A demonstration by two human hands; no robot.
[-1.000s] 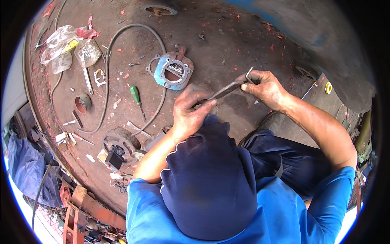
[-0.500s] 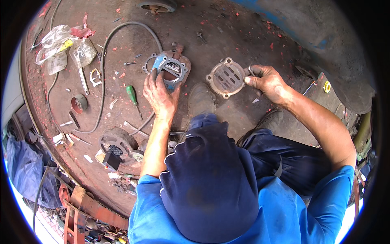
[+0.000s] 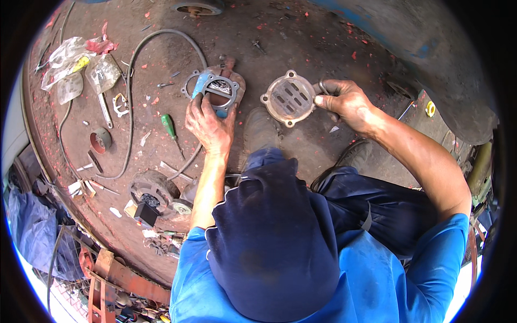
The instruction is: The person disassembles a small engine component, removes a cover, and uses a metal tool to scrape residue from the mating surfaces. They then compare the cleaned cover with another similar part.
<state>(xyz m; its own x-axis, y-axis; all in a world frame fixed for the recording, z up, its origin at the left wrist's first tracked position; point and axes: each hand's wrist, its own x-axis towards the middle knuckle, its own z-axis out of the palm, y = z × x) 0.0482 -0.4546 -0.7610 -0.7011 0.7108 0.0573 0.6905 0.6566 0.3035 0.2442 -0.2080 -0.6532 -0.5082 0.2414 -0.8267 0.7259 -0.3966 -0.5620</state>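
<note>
A: What differs from half a second back?
B: Little; the left hand (image 3: 209, 123) still rests on the blue-edged ring gasket (image 3: 218, 92) on the ground, fingers curled over its rim; the right hand (image 3: 346, 101) keeps pinching the round slotted metal plate (image 3: 287, 98).
A: And the plate?
B: Grey, dusty, lobed edge with bolt holes, held just above the ground, beside the gasket; a green-handled screwdriver (image 3: 170, 126) lies left.

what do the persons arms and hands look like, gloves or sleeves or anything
No gloves: the left hand and right hand are bare and smudged with dark grime. Both forearms are bare too. Bright blue short sleeves cover only the upper arms, and no watch or rings are visible.
</note>
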